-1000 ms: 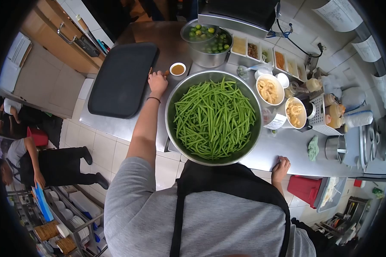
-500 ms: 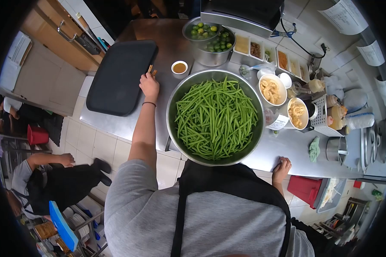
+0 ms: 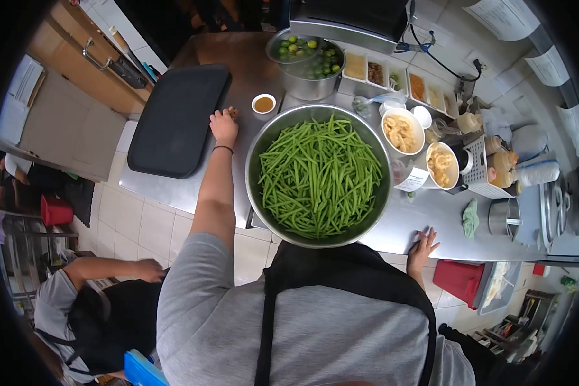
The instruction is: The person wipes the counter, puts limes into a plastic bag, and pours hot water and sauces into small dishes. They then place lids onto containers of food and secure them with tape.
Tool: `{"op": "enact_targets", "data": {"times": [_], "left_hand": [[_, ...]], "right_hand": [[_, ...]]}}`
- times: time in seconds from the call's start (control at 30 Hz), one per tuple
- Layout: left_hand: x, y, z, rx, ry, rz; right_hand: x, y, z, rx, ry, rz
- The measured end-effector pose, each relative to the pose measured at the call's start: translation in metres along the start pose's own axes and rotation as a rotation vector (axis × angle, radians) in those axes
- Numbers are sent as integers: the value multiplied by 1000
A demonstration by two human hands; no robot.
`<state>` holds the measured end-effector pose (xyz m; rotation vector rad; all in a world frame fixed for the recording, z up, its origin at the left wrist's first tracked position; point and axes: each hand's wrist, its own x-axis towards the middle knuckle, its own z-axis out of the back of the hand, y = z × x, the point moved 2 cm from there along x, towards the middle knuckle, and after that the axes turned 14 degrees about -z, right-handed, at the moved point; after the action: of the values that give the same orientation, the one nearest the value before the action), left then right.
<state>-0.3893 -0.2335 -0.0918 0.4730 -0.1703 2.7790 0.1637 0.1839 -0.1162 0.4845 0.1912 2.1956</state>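
My left hand (image 3: 223, 127) is closed on a small brown, stick-like piece (image 3: 233, 113), mostly hidden by the fingers, so I cannot make out its kind. It rests on the steel counter between a black tray (image 3: 179, 119) and a white cup of brown sauce (image 3: 264, 103). My right hand (image 3: 422, 249) lies at the counter's front edge, fingers spread and holding nothing. Between my arms sits a large metal bowl (image 3: 254, 193), with a heap of green beans (image 3: 320, 177) filling it.
Behind the bowl stands a metal pot (image 3: 309, 87) with green citrus fruits (image 3: 325, 67). Two white bowls of pale food (image 3: 400, 132) and a white basket (image 3: 477, 168) are at the right. A co-worker (image 3: 103, 302) in a black apron is at my left.
The view has shifted slightly. My right hand's fingers have spread apart. Less of the brown piece shows past my left fingers. The co-worker has come closer on the left.
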Motion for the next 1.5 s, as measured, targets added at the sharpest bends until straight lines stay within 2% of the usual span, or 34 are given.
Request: {"op": "enact_targets", "data": {"times": [0.13,0.23,0.27,0.37,0.43,0.47,0.53,0.6,0.7,0.8,0.9,1.0,1.03,1.07,1.13,1.2,1.27,1.37,1.47,1.5], "left_hand": [[-4,0,-1,-55,-3,-47],[1,0,10,-240,-14,61],[6,-5,22,-241,-18,101],[25,-36,67,-317,-119,61],[35,-74,104,-469,-206,-153],[39,-93,112,-473,-208,-163],[43,-142,126,-634,-172,-481],[37,-195,139,-584,-47,-619],[34,-259,132,-582,99,-699],[38,-300,110,-555,249,-660],[42,-329,102,-500,278,-588],[47,-365,110,-442,224,-622],[48,-380,113,-440,176,-698],[50,-397,119,-448,183,-716],[55,-430,132,-247,332,-729],[64,-453,129,-178,317,-787],[73,-470,110,-159,294,-803],[78,-498,79,-288,432,-786],[68,-527,57,-150,411,-795],[66,-531,49,-153,374,-680]], "right_hand": [[1,3,1,-7,-18,9],[3,0,2,115,-17,44],[3,0,3,111,-26,26],[5,-3,0,88,11,22],[3,-6,-3,70,1,27],[4,-6,-3,54,-2,44],[6,-8,-1,58,-12,47],[10,-5,5,128,98,135],[21,-7,12,245,74,124],[40,-14,25,341,23,97],[57,-32,40,482,50,-23],[72,-58,53,467,0,-20],[76,-70,58,461,-35,-59],[81,-83,64,453,-70,-98],[93,-107,75,417,-108,-152],[107,-126,88,386,-145,-200],[126,-138,104,569,-193,-227],[157,-153,126,581,-239,-165],[198,-174,134,595,-263,-131],[215,-178,139,593,-270,-132]]}}
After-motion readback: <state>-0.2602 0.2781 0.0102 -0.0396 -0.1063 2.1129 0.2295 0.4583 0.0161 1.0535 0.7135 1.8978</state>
